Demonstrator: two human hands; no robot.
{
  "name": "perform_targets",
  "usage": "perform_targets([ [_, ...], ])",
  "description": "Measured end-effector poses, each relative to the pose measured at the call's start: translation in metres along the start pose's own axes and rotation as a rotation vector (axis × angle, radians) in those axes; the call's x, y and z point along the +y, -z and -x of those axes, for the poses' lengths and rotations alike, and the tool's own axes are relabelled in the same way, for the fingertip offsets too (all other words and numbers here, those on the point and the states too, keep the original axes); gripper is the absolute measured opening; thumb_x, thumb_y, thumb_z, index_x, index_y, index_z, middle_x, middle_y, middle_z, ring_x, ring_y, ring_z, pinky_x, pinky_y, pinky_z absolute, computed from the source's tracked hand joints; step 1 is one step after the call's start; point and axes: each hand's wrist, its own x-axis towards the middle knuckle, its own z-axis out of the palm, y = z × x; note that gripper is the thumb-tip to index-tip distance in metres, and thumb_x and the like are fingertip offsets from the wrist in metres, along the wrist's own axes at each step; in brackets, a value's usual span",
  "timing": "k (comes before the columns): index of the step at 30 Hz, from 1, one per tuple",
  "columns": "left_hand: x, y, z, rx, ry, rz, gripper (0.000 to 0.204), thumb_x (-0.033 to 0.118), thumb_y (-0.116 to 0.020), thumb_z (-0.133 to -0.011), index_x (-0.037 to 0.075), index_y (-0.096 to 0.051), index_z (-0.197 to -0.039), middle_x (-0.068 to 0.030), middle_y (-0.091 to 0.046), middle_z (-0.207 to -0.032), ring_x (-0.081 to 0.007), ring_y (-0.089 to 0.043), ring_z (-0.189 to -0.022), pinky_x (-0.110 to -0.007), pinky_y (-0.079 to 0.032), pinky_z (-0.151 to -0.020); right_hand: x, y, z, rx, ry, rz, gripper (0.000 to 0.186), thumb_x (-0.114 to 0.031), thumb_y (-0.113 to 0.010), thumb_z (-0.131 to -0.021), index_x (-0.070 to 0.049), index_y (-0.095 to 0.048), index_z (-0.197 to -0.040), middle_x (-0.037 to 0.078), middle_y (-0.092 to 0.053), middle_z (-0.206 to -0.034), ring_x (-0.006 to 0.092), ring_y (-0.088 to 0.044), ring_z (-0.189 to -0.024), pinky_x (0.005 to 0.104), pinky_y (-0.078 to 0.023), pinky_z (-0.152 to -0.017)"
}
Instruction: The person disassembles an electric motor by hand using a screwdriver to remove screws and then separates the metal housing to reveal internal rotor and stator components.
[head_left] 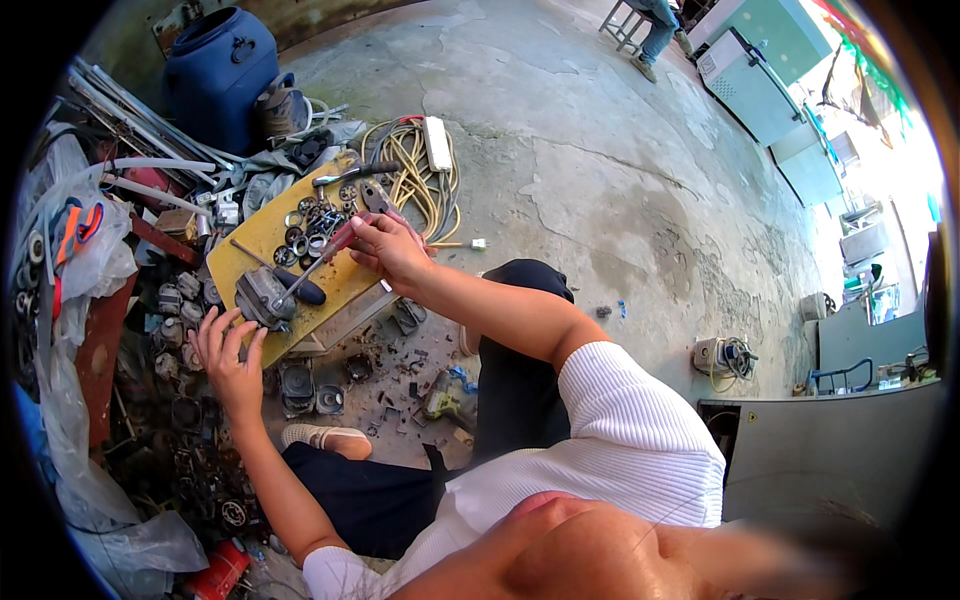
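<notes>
Yellow board, low above concrete floor. Left hand: fingers spread beside grey metal housing, contact unclear. Right hand: fingers closed round red-handled screwdriver, tip at housing. Housing, on board's near-left part, looks whole; metal rings beyond already loose. Judged partway. Farther: blue barrel.
</notes>
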Motion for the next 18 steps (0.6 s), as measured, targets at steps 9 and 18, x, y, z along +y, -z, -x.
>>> perform_targets([
  [9,-0.0006,-0.0012,-0.0014,-0.006,0.005,0.005,0.014,0.011,-0.075,-0.077,0.011,-0.064,-0.086,0.0000,-0.061,-0.111,-0.0282,-0.049,-0.121,-0.055,-0.023,-0.111,0.0005,0.0003,-0.0003,-0.008,0.023,0.053,0.021,-0.030,-0.055,-0.098,-0.013,-0.053,-0.110,-0.001,-0.062,-0.102,0.0094,-0.059,-0.095,0.0238,-0.049,-0.081],
  [18,0.0001,-0.0021,-0.0006,0.006,0.009,0.012,0.014,0.011,-0.074,-0.078,0.012,-0.064,-0.088,0.0003,-0.061,-0.112,-0.0280,-0.050,-0.121,-0.056,-0.023,-0.112,-0.0009,-0.0009,0.0027,-0.001,0.022,0.067,0.022,-0.031,-0.055,-0.098,-0.012,-0.054,-0.110,-0.001,-0.062,-0.102,0.0091,-0.058,-0.095,0.0244,-0.048,-0.081],
])
